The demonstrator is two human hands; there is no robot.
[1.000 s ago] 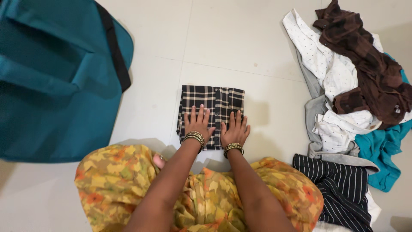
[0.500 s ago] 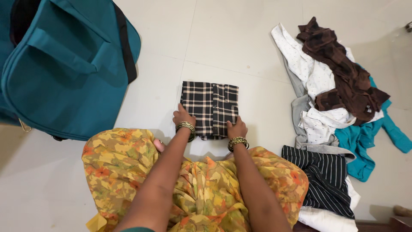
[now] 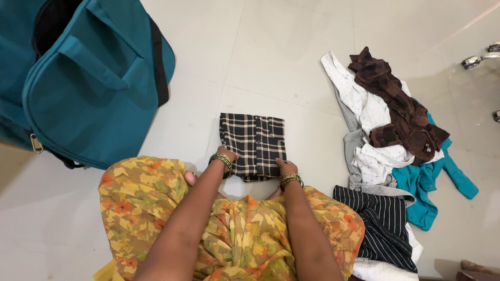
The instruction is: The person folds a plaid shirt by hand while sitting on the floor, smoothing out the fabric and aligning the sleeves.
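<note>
A folded black-and-cream checked shirt (image 3: 253, 144) lies as a neat square on the pale tiled floor in front of my knees. My left hand (image 3: 226, 155) grips its near left edge, fingers tucked under the cloth. My right hand (image 3: 287, 167) grips its near right corner the same way. Both wrists wear gold bangles. My lap is covered in yellow and orange floral cloth (image 3: 234, 234).
A large teal travel bag (image 3: 88, 78) with its top open stands at the left. A heap of unfolded clothes lies at the right: a white dotted shirt (image 3: 359, 104), a brown garment (image 3: 401, 109), a teal one (image 3: 427, 182), a black striped one (image 3: 383, 221). Metal furniture feet (image 3: 476, 60) show at far right.
My hands went from lying flat on top of the checked shirt to gripping its near edge at both sides. The view shifted, with the bag now showing more.
</note>
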